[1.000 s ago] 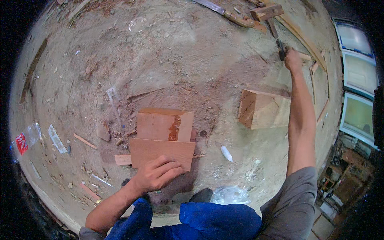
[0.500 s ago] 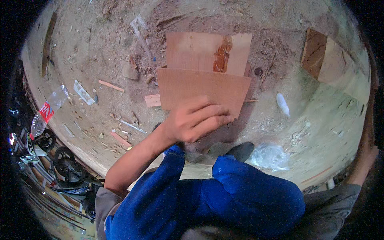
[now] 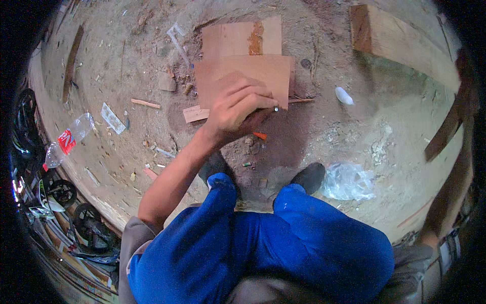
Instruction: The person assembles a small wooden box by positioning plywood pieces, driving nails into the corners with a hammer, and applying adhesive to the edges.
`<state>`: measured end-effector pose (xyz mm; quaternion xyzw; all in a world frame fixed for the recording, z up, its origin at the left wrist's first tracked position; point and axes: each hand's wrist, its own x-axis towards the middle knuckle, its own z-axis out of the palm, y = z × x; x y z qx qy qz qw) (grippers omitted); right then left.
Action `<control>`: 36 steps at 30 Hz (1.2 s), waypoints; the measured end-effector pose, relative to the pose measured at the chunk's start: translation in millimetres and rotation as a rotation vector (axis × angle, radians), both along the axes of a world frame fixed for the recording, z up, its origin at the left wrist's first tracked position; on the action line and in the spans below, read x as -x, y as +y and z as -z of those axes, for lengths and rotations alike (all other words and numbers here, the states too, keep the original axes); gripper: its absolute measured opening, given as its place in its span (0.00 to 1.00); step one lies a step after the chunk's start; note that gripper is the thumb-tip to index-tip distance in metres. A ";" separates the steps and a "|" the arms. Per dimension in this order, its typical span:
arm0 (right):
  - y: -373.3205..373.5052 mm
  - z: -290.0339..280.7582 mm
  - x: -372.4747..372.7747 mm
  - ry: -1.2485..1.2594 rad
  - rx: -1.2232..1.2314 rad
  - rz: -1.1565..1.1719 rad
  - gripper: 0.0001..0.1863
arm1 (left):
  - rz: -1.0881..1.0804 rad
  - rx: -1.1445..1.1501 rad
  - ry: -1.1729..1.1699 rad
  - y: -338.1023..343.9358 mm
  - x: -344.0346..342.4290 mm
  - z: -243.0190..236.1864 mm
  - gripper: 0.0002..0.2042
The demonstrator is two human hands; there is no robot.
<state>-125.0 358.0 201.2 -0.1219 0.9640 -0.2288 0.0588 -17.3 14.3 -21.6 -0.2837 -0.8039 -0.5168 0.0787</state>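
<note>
My left hand (image 3: 242, 104) is closed at the front edge of a thin wooden board (image 3: 277, 73), with a small shiny metal piece (image 3: 276, 109) between its fingertips. The board lies against another wooden piece (image 3: 228, 35) marked by a wet amber streak (image 3: 255, 38). Below the hand is a small orange piece (image 3: 259, 136). At the far right, my right hand (image 3: 459, 109), dark and blurred, grips a long dark tool (image 3: 435, 144) in front of a thick wooden block (image 3: 385, 35).
On the dirt floor lie a white bottle (image 3: 343, 95), a crumpled plastic bag (image 3: 348, 181), a plastic bottle with red label (image 3: 68, 139), wood scraps (image 3: 146, 103) and a dark strip (image 3: 72, 61). Wheeled equipment (image 3: 86, 228) fills the left edge. My blue-trousered knees (image 3: 319, 238) are at the bottom.
My right arm has come down from the upper right toward my right side with the dark tool. The view has shifted, and my left hand now shows a shiny piece at its fingertips.
</note>
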 end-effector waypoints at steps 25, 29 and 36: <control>-162.0 196.4 -155.9 -0.031 0.519 0.112 0.30 | -0.129 0.142 -0.058 -31.3 1.2 -28.7 0.16; -162.3 201.5 -152.3 -0.132 0.505 0.165 0.27 | 0.032 -0.383 -0.592 -28.5 5.8 -7.3 0.06; -163.5 197.8 -148.2 -0.061 0.587 0.096 0.25 | -0.047 -0.630 -0.620 -32.3 12.1 -2.7 0.06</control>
